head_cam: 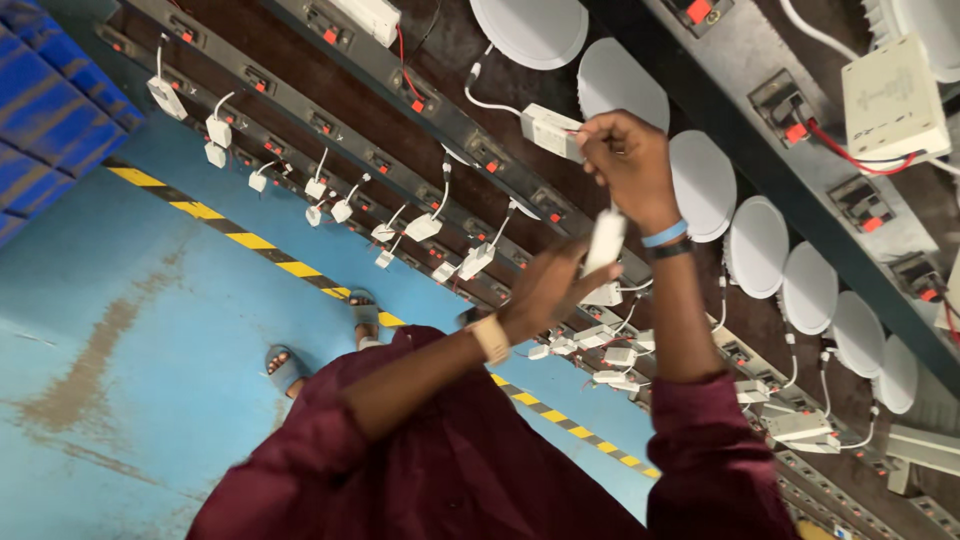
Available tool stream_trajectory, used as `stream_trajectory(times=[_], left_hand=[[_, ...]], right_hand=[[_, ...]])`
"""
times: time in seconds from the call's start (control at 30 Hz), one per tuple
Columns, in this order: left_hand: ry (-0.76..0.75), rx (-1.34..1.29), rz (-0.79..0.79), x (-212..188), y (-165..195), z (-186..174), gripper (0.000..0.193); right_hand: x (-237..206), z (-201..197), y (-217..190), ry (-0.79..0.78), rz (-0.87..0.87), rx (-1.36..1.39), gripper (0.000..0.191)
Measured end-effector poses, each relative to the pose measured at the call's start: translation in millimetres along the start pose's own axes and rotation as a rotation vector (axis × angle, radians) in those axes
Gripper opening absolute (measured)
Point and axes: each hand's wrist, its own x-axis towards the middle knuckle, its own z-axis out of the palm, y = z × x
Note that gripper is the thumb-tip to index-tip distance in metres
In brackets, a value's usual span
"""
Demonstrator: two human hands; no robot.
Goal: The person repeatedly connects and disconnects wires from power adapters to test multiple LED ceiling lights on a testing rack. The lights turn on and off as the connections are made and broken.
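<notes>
We see our left hand raised in front of the dark rack, its fingers closed round the lower end of a small white rectangular driver box, which stands nearly upright between our two hands. Our right hand is higher, its fingertips pinched together on thin wires at the end of a second white driver box that lies against the rack; whether the pinch also takes the box's edge we cannot tell. A white cable runs from that second box up toward a round white panel lamp. A blue band and a dark band sit on our right wrist, a pale band on our left, and both forearms come out of maroon sleeves. Behind the hands a row of round white lamps runs down to the right along the rack, and many more small white driver boxes hang by short leads from a rail of black sockets with red tabs. Below, two sandalled feet stand on a blue floor beside a yellow and black striped line, and blue crates sit at the left edge
</notes>
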Motion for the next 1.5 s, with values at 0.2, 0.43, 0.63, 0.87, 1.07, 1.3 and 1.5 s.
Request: stream_trajectory(times=[0.2, 0.43, 0.63, 0.87, 1.07, 1.3, 1.5], left_hand=[[0.318, 0.002, 0.584, 126, -6, 78, 0.027], [-0.349, -0.021, 0.097, 40, -83, 42, 0.041], [0.057, -0.14, -0.107, -12, -118, -32, 0.021], [0.13, -0.461, -0.346, 11, -84, -34, 0.038], [0.107, -0.395, -0.567, 22, -60, -33, 0.065], [0.196, -0.624, -0.572, 19, -73, -30, 0.062], [0.168, -0.575, -0.485, 16, -70, -32, 0.055]], right_hand=[[14, -7, -27, -0.169, -0.12, -0.325, 0.005], [-23, 5, -2, -0.01, -0.204, -0.413, 0.008], [-79, 18, 27, 0.118, -0.128, -0.357, 0.009], [-99, 20, 29, 0.175, -0.193, -0.443, 0.009], [-110, 39, 23, 0.296, -0.297, -0.789, 0.012], [-107, 66, 35, 0.466, -0.408, -0.716, 0.014], [-109, 72, 41, 0.508, -0.37, -0.692, 0.014]])
